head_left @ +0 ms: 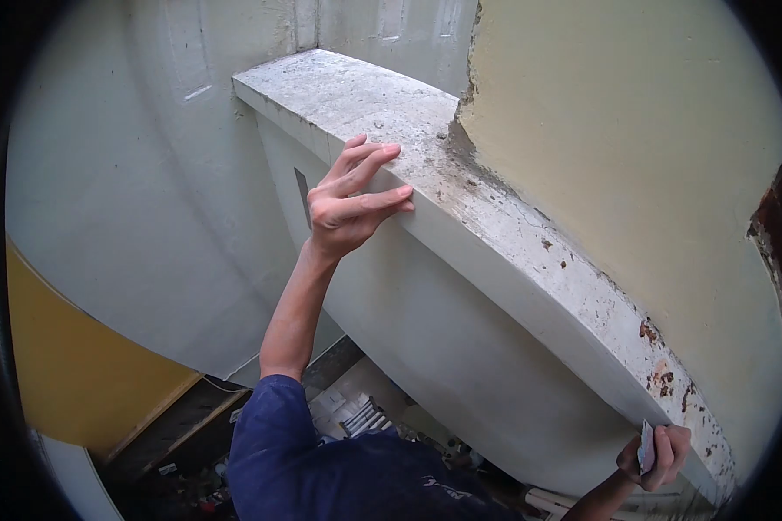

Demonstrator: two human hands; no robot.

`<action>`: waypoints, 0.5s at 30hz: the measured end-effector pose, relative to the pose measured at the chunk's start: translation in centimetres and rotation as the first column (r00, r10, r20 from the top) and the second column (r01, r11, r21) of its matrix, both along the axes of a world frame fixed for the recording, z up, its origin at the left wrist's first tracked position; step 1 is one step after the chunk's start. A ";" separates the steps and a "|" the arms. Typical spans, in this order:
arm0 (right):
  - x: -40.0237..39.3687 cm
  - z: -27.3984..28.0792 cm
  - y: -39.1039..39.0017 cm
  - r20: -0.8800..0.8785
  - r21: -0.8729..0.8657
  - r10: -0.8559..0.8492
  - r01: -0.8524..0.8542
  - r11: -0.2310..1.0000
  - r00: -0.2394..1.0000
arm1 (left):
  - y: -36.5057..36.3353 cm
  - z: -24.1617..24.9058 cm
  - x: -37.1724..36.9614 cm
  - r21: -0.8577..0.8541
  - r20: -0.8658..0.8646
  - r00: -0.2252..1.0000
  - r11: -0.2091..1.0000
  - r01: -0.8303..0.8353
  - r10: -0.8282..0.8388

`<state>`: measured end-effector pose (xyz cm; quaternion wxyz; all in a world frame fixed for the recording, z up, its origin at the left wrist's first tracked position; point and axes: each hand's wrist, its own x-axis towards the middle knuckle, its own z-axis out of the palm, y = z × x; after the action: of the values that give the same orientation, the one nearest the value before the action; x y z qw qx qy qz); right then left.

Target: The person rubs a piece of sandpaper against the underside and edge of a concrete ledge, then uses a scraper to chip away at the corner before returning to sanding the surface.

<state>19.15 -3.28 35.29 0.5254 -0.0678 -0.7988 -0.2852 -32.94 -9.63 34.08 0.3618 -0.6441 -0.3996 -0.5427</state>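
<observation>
A long white ledge with chipped, dirty patches on its top runs from the upper middle down to the lower right. My left hand rests its fingertips on the ledge's front edge, fingers apart, with nothing held. At the lower right end, my right hand is closed around a small folded sheet, pale with a greyish face, close against the ledge's front face. What the sheet is made of cannot be told.
A yellowish wall with a broken edge rises behind the ledge. Pale wall panels stand at left, above a yellow surface. Below lie white objects and blurred clutter on the floor.
</observation>
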 end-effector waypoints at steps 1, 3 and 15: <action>0.0 -0.1 0.1 -0.010 0.013 -0.005 0.005 1.000 1.000 | 0.0 0.0 0.0 0.014 -0.003 1.000 1.000 -0.007 0.007; -0.2 0.0 0.1 -0.010 0.013 0.003 -0.003 1.000 1.000 | 0.0 -0.1 0.0 0.013 0.006 1.000 1.000 -0.004 0.004; -0.5 0.3 0.1 0.007 0.044 0.006 -0.006 0.999 1.000 | -1.2 2.6 0.8 -0.144 0.030 0.997 0.988 -0.060 0.065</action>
<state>18.64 -3.20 35.57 0.5247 -0.0527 -0.7944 -0.3013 -32.16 -10.84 36.64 0.3247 -0.6461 -0.4637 -0.5120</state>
